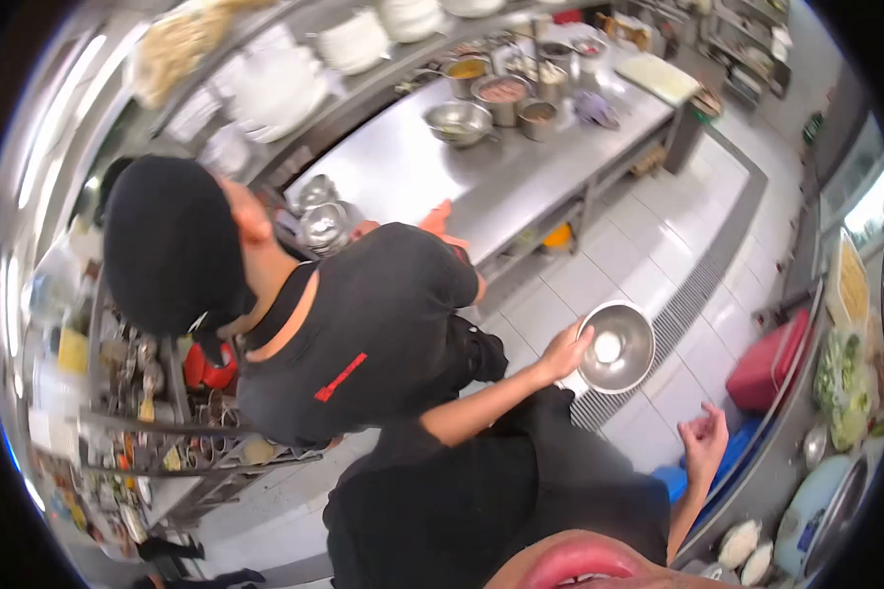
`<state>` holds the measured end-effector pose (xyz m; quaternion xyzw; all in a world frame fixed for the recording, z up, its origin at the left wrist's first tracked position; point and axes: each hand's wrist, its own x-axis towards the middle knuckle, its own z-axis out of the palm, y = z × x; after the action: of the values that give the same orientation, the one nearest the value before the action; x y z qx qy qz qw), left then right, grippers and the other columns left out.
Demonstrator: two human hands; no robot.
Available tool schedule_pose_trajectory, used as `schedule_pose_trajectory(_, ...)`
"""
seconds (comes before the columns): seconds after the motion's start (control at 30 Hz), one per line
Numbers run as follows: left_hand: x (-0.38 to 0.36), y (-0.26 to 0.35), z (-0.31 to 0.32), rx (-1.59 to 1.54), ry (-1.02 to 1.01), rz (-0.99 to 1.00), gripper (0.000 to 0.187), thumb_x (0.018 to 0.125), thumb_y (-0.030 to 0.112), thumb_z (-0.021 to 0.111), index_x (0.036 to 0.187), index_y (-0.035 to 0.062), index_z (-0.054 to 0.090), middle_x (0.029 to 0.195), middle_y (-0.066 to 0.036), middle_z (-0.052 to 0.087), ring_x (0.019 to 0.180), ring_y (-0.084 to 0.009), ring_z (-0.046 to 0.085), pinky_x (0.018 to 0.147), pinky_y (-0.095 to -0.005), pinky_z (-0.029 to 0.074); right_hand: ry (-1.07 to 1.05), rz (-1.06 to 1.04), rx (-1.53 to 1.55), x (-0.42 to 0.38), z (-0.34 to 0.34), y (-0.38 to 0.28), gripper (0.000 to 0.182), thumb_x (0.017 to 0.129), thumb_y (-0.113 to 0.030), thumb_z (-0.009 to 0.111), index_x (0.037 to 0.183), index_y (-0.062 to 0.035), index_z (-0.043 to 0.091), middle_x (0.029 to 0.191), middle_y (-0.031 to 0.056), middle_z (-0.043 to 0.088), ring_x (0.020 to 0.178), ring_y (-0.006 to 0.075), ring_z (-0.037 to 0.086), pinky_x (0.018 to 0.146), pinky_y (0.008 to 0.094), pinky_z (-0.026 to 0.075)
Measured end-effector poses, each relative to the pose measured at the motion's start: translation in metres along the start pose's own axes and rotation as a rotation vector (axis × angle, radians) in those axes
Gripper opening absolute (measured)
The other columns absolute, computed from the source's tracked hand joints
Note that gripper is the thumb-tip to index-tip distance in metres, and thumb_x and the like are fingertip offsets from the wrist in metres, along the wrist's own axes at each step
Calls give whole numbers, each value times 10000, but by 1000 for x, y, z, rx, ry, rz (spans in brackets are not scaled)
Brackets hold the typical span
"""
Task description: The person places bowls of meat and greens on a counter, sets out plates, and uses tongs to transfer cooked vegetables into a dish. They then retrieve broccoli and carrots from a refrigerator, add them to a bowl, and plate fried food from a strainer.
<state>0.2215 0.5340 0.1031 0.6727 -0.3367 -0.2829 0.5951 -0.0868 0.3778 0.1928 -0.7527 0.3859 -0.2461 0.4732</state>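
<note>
My left hand (pixel 563 354) grips the near-left rim of a round metal bowl (pixel 635 365), thumb over the edge. The bowl hangs in the air above the tiled floor, tilted so its inside shows. At its bottom is a bright white patch. My right hand (pixel 703 442) is raised to the right of the bowl, fingers loosely curled and apart, with nothing seen in it. It is near the counter (pixel 732 494) along the right side.
A co-worker in black (pixel 363 324) stands close on my left, one hand over a steel table (pixel 393 172). Pots and a mixing bowl (pixel 459 122) stand on that table. A floor drain grate (pixel 680 312) runs beyond my bowl. A red bin (pixel 768 365) stands at right.
</note>
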Motion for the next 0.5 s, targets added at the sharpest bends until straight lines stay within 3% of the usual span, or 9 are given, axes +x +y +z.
schedule_pose_trajectory(0.1,50,36,28,-22,-168,95,478,1038,328,410,1385,4,469,1329,-242,550,1256,-369,516,1043,-403,407,-98,34,90,41,0,-34,681,855,-90,661,1476,-45,384,1107,92,593,797,98,529,720,235,461)
schedule_pose_trajectory(0.17,80,51,59,-107,-313,133,499,1035,341,415,1396,-2,462,1346,-246,539,1268,-368,509,1049,-406,404,-221,123,357,71,7,-36,734,915,-150,590,1548,-53,232,1274,131,540,1018,145,549,810,268,474)
schedule_pose_trajectory(0.2,94,59,73,-162,-412,190,521,1032,354,421,1406,-8,454,1362,-250,528,1280,-368,501,1056,-408,401,-146,90,534,86,18,-16,632,908,-139,585,1480,-7,349,1263,131,549,1117,166,530,834,305,491)
schedule_pose_trajectory(0.27,119,83,84,-99,-442,303,590,1014,375,492,1469,17,378,1380,-197,499,1240,-299,513,1021,-373,426,50,162,164,118,-2,47,502,888,-119,591,1358,23,489,1190,124,596,1067,195,577,849,336,504)
schedule_pose_trajectory(0.33,150,114,68,20,-388,322,767,973,441,558,1530,23,238,1378,-198,426,1231,-303,478,1003,-373,456,64,129,462,148,-47,45,377,869,-100,597,1220,38,579,1098,126,638,970,212,624,823,347,518)
schedule_pose_trajectory(0.4,197,124,52,-77,-154,418,896,921,424,649,1551,32,147,1339,-197,392,1209,-300,461,929,-377,515,372,193,718,176,-104,20,323,879,-80,580,1148,98,578,1047,161,649,916,240,655,790,381,543)
schedule_pose_trajectory(0.43,221,127,39,-54,22,415,873,901,366,686,1534,26,190,1317,-195,418,1186,-297,481,893,-377,534,-15,100,1198,204,-195,103,320,912,-54,536,1149,159,553,1093,227,647,972,285,658,831,385,551)
schedule_pose_trajectory(0.47,248,128,25,-31,194,415,854,881,308,723,1517,20,233,1295,-194,444,1164,-294,501,857,-377,553,416,41,1073,224,-210,96,322,932,-19,494,1155,213,514,1143,293,621,1012,324,650,874,365,549)
schedule_pose_trajectory(0.5,276,124,7,10,344,380,804,855,249,743,1477,14,291,1276,-192,467,1138,-290,523,842,-368,558,191,-25,1284,251,-254,119,341,933,-2,482,1175,237,485,1176,327,596,1067,355,627,941,373,529)
